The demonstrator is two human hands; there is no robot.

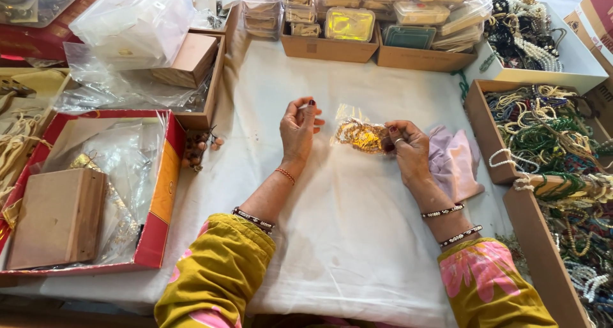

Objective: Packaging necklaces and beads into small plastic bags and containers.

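My right hand (408, 148) pinches a small clear plastic pouch (359, 133) filled with golden jewellery, holding it just above the white cloth (348, 226). My left hand (300, 129) hovers a short way to the left of the pouch, fingers raised and pinched on something tiny that I cannot make out. A pale lilac cloth (454, 162) lies on the white cloth, right beside my right hand.
Cardboard boxes of bead necklaces (543, 133) line the right side. A red box (159, 187) with plastic bags and a brown block sits at left. Stacked clear cases in cardboard trays (357, 21) stand along the far edge. Small brown beads (198, 149) lie left of my hands.
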